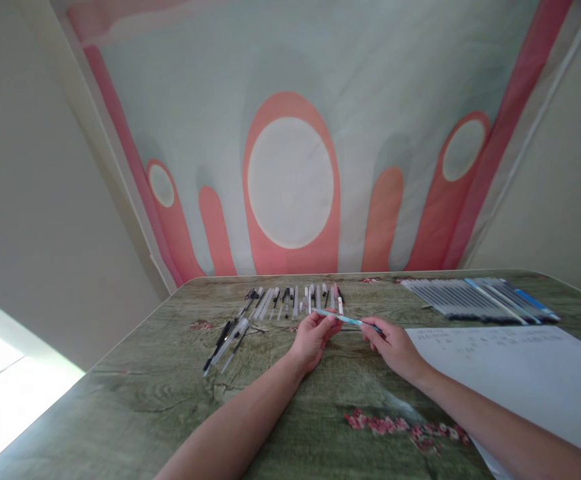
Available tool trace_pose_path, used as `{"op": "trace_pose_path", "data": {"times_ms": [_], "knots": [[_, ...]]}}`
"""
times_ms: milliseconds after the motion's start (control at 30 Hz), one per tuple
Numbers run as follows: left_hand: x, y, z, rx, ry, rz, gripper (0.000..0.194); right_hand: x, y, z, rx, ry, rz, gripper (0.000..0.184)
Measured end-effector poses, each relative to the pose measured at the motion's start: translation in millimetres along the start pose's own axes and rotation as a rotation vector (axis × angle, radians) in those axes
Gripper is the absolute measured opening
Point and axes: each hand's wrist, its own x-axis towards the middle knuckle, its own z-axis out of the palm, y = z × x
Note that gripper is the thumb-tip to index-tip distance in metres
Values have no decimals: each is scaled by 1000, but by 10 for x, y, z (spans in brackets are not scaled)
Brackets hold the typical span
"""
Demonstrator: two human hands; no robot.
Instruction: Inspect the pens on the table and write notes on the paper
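A light blue pen (349, 320) with a dark end at the right is held level between both hands, above the table. My left hand (313, 340) is closed around its left part. My right hand (386, 343) pinches the dark right end with thumb and fingers. Just behind my left hand lies a row of pen parts (295, 303), with clear barrels, caps and refills side by side. More pen parts (227, 340), black and clear, lie in a loose group to the left.
The wood-patterned table (160, 400) has printed pink flowers. At the right lies a white sheet (530, 380) with small marks. Behind it is a neat row of grey and blue pens (460, 300). A patterned backdrop (290, 187) hangs beyond the table's far edge.
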Motion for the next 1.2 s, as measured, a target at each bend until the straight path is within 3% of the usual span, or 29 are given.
{"op": "trace_pose_path", "data": {"times_ms": [167, 267, 400, 567, 967, 1100, 1200], "knots": [[-7, 6, 11, 9, -16, -11, 30, 19, -18, -10, -49, -6, -14, 35], [-6, -4, 28, 13, 6, 5, 31, 35, -6, 3, -1, 46, -30, 30], [8, -23, 24, -15, 55, 42, 30, 31, 32, 37, 64, 21, -24, 33], [20, -27, -1, -38, 32, 28, 29, 16, 37, 39, 42, 43, -36, 25], [3, 8, -5, -1, -13, -21, 30, 23, 43, 15, 48, 19, 43, 38], [20, -16, -5, -25, 48, 22, 29, 37, 34, 30, 62, 3, -1, 30], [44, -39, -20, -38, 77, 41, 27, 46, 47, 46, 66, 14, -26, 34]]}}
